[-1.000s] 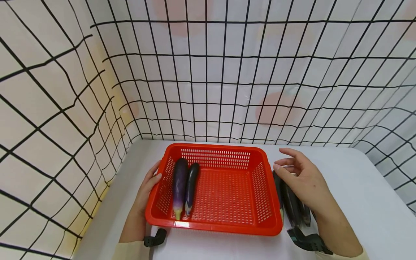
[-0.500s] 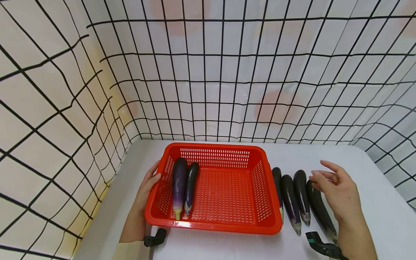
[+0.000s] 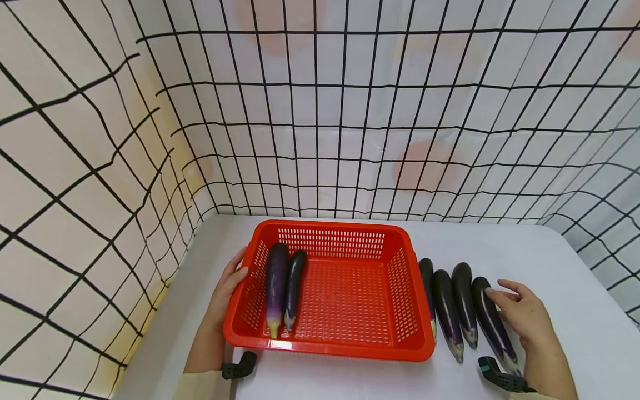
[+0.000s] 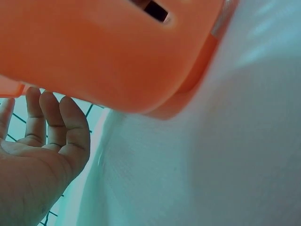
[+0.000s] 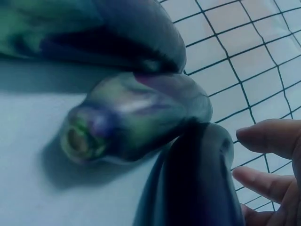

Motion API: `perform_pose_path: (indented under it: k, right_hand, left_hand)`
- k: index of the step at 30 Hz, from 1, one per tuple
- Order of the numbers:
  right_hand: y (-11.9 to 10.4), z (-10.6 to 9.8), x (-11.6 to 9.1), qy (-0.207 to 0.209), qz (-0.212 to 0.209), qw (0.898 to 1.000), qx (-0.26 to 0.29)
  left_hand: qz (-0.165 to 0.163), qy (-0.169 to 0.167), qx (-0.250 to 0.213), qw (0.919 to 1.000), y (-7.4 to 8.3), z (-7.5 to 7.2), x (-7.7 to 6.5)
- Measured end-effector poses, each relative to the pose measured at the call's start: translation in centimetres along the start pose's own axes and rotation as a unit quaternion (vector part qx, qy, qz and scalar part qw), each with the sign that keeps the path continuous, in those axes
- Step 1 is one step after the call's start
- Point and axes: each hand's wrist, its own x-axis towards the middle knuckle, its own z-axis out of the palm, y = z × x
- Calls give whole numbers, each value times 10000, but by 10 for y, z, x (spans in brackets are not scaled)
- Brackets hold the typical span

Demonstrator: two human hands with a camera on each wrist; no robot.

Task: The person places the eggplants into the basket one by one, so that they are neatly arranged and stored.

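Observation:
A red plastic basket [image 3: 327, 350] stands on the white table, with two eggplants lying side by side at its left: a thicker purple one [image 3: 276, 286] and a slimmer dark one [image 3: 295, 289]. My left hand [image 3: 225, 289] holds the basket's left rim; in the left wrist view its fingers [image 4: 70, 125] lie against the basket's side. Several eggplants lie in a row right of the basket. Beside the rightmost eggplant [image 3: 492, 319] is my right hand [image 3: 527, 316], fingers loosely bent, fingertips at its upper right side. The right wrist view cannot settle whether they touch it.
Black wire mesh [image 3: 340, 128] rises behind the table and along both sides. White table surface [image 3: 575, 289] extends right of my right hand. The leftmost loose eggplant [image 3: 427, 289] lies close against the basket's right wall, partly hidden by the rim.
My right hand has moved right, from over the loose eggplants to the rightmost one, then slightly down, uncovering the row. The left hand and basket have stayed put.

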Motion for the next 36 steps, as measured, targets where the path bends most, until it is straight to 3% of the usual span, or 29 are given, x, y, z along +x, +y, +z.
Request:
perform_pose_path:
  k: [7, 17, 26, 36]
  right_hand:
    - [9, -4, 7, -571, -57, 9980, -249]
    - [13, -8, 7, -1052, -305, 9932, -387]
    - [10, -9, 7, -1023, -211, 9927, -598]
    - [13, -6, 4, -842, -241, 9961, 33]
  left_hand:
    - [33, 4, 11, 10000, -1, -1, -1]
    - [-32, 22, -68, 10000, -2, -1, -2]
    - [55, 13, 81, 10000, -2, 0, -2]
    - [0, 54, 48, 10000, -1, 2, -1]
